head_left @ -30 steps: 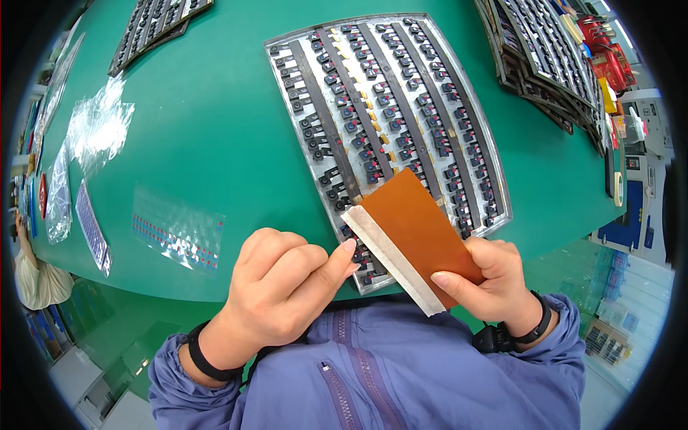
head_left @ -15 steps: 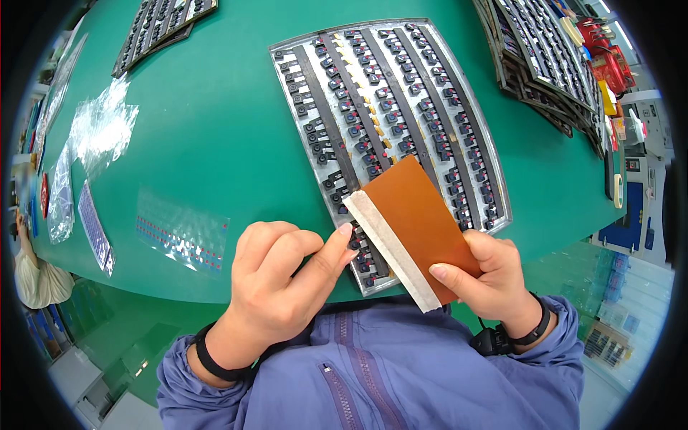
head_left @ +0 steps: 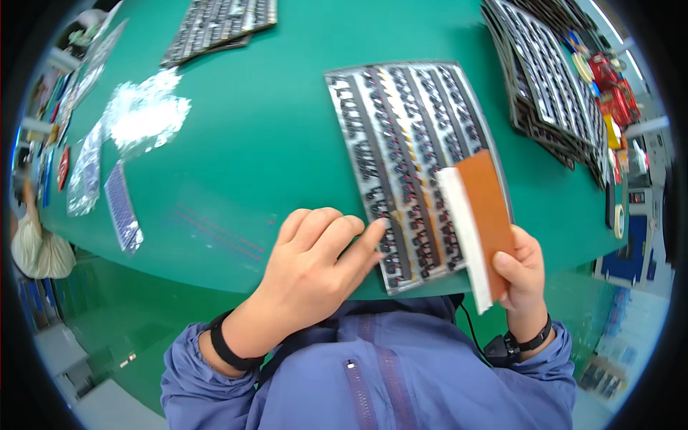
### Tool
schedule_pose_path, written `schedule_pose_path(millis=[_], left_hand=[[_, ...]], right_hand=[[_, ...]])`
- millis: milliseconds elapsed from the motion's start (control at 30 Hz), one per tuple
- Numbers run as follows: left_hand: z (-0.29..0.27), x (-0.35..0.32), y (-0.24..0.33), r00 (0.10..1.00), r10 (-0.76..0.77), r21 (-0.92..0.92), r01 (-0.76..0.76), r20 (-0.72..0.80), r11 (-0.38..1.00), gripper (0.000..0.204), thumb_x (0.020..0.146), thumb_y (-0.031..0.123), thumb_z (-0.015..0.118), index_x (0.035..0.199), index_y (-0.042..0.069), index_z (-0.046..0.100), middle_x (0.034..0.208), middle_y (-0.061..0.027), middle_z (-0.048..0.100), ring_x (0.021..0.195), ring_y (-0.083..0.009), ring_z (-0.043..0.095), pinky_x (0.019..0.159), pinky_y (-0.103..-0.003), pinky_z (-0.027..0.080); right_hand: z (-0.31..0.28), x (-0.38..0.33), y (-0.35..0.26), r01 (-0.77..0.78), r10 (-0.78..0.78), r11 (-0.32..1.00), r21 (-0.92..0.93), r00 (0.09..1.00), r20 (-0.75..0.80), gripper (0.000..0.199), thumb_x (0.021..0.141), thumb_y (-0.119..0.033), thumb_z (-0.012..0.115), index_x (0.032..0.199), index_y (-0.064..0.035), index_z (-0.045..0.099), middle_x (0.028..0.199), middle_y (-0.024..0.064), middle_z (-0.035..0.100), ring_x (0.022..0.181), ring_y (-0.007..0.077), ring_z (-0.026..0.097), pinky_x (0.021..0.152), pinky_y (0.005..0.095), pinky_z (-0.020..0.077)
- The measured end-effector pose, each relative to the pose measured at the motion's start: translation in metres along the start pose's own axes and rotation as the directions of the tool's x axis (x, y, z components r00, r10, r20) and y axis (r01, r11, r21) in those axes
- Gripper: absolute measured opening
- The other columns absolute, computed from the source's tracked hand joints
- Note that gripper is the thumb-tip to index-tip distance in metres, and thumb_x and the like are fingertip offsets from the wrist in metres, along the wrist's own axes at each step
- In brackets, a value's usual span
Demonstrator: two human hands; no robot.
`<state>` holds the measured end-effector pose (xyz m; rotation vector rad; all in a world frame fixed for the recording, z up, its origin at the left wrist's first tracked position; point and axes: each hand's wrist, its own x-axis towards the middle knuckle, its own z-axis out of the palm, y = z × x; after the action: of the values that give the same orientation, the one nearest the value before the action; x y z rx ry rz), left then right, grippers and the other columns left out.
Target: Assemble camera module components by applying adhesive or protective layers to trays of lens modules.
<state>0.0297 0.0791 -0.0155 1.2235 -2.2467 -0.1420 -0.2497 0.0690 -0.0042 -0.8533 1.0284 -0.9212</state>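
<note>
In my right hand (head_left: 520,271) is a brown rectangular board (head_left: 481,197), gripped near its lower end with the thumb on its face. A whitish strip (head_left: 466,233) like tape runs along the board's left edge. The board is held tilted above the right part of a metal tray (head_left: 331,80) with rows of small black parts, and hides some of them. My left hand (head_left: 312,269) is at the tray's lower left edge. Its fingers are curled, with thumb and index fingertip close together; whatever may be between them is too small or hidden.
Stacked similar trays (head_left: 552,79) stand at the right, beside red items (head_left: 613,89) and a tape roll (head_left: 619,221). More trays (head_left: 222,29) lie at the far left. Clear plastic bags (head_left: 147,111) and a purple-patterned strip (head_left: 123,208) lie on the green table (head_left: 236,136).
The view has shifted, so the table's contents appear farther right and lower. The brown board has turned more edge-on and moved right, uncovering part of the tray. My left hand stays by the tray's edge.
</note>
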Motion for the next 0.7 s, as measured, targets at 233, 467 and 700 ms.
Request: schedule_pose_path(millis=[233,467,700], left_hand=[[-0.041,-0.075,-0.036,0.761,-0.575,0.264,0.645,-0.299,0.717,0.064,0.080,0.015,0.071,0.136,-0.001,0.043,0.128,-0.0228,0.046,0.120,-0.0376,0.044,0.101,-0.045,0.036],[-0.053,-0.074,-0.035,0.858,-0.513,0.286,0.482,0.038,0.828,0.072,0.081,0.028,0.072,0.139,-0.001,0.041,0.144,-0.0188,0.039,0.137,-0.0392,0.032,0.109,-0.050,0.029],[-0.044,-0.084,-0.042,0.863,-0.493,0.069,0.502,-0.111,0.862,0.070,0.075,0.027,0.077,0.132,-0.002,0.047,0.140,-0.0203,0.041,0.132,-0.0404,0.038,0.105,-0.050,0.035]], right_hand=[[0.035,0.009,-0.028,0.233,-0.228,0.961,-0.149,0.972,0.048,0.038,0.086,-0.009,0.065,0.119,0.0049,0.050,0.095,0.0104,0.067,0.059,0.0066,0.060,0.044,0.0167,0.0433],[0.128,0.049,-0.013,0.327,-0.114,0.758,-0.564,0.918,0.380,0.027,0.084,-0.009,0.071,0.101,0.0042,0.054,0.085,0.0103,0.065,0.072,0.0127,0.066,0.061,0.0269,0.0515],[0.150,0.066,0.025,0.396,-0.097,0.632,-0.666,0.893,0.439,0.023,0.085,-0.012,0.069,0.091,0.0022,0.051,0.072,0.0154,0.066,0.066,0.0194,0.069,0.055,0.0300,0.0509]])
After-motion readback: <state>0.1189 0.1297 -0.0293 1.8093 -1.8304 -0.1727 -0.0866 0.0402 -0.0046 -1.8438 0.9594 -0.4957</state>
